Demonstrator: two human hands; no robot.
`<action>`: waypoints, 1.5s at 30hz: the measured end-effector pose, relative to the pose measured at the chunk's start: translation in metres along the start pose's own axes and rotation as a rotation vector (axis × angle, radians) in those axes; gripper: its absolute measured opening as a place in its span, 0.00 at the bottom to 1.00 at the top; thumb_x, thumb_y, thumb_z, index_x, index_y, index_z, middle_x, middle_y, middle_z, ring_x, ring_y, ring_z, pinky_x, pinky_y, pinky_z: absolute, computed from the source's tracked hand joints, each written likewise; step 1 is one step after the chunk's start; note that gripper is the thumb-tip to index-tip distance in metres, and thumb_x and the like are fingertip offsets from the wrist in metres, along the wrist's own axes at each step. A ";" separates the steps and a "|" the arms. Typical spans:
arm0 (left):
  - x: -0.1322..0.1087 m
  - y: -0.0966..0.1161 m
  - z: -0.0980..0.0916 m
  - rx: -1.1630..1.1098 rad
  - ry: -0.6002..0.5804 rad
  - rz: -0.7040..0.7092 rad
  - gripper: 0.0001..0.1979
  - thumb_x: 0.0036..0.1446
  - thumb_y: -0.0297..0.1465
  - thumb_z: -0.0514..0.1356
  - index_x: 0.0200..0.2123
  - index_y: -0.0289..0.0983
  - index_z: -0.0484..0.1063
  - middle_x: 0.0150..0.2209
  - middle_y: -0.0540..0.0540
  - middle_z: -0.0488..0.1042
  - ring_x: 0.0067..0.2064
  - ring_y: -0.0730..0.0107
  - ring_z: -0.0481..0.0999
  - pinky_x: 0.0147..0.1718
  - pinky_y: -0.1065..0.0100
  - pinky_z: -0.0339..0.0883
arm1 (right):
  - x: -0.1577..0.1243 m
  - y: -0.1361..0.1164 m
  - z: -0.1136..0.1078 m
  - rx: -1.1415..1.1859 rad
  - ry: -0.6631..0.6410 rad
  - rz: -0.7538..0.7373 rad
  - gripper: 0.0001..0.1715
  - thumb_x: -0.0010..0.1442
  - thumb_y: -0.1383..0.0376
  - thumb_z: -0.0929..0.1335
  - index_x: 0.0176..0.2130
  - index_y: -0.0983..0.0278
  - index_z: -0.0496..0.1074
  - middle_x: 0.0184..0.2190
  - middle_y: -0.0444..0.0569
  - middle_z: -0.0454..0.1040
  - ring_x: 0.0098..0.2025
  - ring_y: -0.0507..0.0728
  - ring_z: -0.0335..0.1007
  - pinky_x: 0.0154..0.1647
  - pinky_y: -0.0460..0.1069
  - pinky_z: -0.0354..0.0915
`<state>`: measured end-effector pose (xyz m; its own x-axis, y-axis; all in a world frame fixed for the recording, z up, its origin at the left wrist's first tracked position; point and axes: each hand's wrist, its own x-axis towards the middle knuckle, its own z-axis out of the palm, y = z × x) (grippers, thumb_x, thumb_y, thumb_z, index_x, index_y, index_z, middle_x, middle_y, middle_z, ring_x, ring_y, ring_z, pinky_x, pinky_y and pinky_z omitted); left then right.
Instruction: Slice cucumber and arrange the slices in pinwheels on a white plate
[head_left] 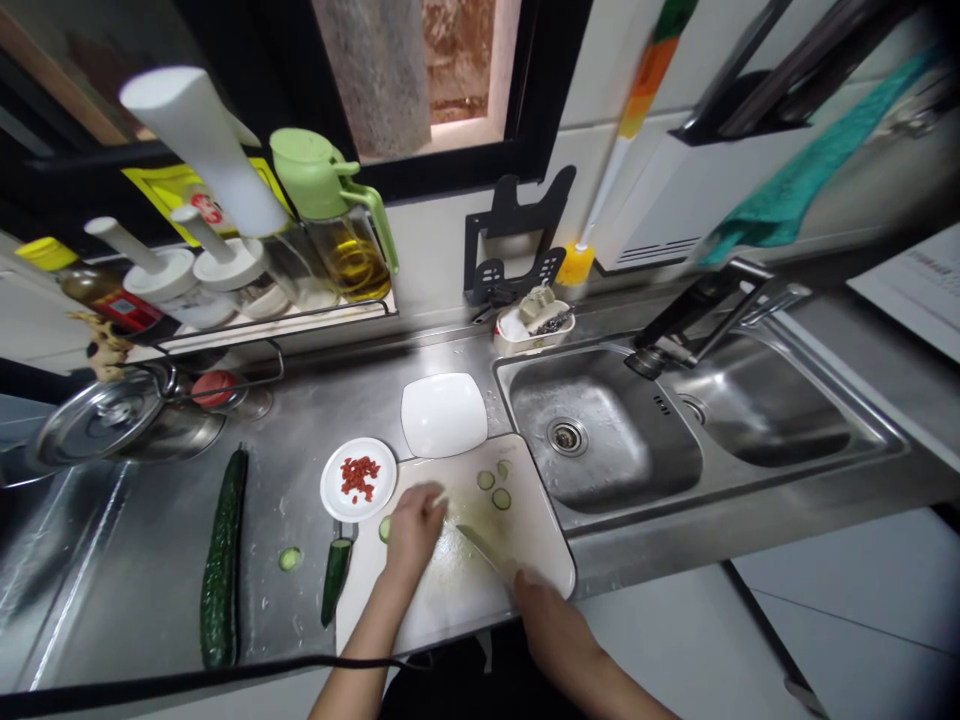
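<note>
My right hand grips a kitchen knife by its handle, with the blade slanting up-left over the cutting board. My left hand is closed above the board's middle, left of the blade tip. A small pale bit shows at its fingertips, too blurred to name. Several cucumber slices lie on the board's upper right, and another slice sits by my left wrist. Left of the board rests a cut cucumber piece.
A white plate of red bits and a white square dish adjoin the board. Farther left lie a whole cucumber and a cucumber end. The sink is at right; a rack holds an oil bottle.
</note>
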<state>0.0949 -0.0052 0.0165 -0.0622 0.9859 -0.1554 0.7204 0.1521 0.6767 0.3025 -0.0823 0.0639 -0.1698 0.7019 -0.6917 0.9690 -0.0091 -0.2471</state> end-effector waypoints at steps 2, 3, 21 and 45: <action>0.017 0.028 0.012 0.051 -0.214 0.128 0.13 0.55 0.29 0.55 0.43 0.39 0.73 0.42 0.44 0.74 0.43 0.66 0.73 0.44 0.67 0.66 | -0.001 -0.002 -0.001 -0.009 -0.029 0.020 0.30 0.57 0.79 0.55 0.56 0.69 0.67 0.46 0.60 0.76 0.46 0.59 0.73 0.44 0.47 0.66; 0.024 0.041 0.018 0.115 -0.312 0.184 0.14 0.54 0.27 0.55 0.44 0.38 0.73 0.44 0.43 0.73 0.46 0.66 0.72 0.46 0.67 0.65 | -0.001 -0.003 -0.002 -0.016 -0.049 0.034 0.30 0.57 0.79 0.55 0.56 0.70 0.66 0.46 0.61 0.76 0.47 0.60 0.73 0.44 0.48 0.66; 0.048 0.085 0.058 0.453 -0.615 0.271 0.13 0.57 0.26 0.50 0.44 0.33 0.69 0.47 0.37 0.68 0.50 0.61 0.67 0.49 0.64 0.62 | -0.001 -0.009 -0.009 -0.009 -0.088 0.081 0.29 0.60 0.79 0.54 0.56 0.71 0.65 0.45 0.62 0.75 0.46 0.61 0.74 0.43 0.49 0.67; 0.052 0.081 0.055 0.398 -0.627 0.276 0.14 0.54 0.26 0.53 0.43 0.35 0.70 0.45 0.39 0.71 0.48 0.61 0.68 0.48 0.65 0.62 | 0.001 -0.009 -0.010 -0.049 -0.082 0.056 0.30 0.58 0.80 0.55 0.57 0.72 0.66 0.46 0.63 0.75 0.46 0.62 0.74 0.43 0.50 0.68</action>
<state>0.1875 0.0546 0.0238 0.4705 0.7429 -0.4761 0.8531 -0.2453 0.4604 0.2952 -0.0746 0.0718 -0.1272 0.6410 -0.7569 0.9847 -0.0103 -0.1741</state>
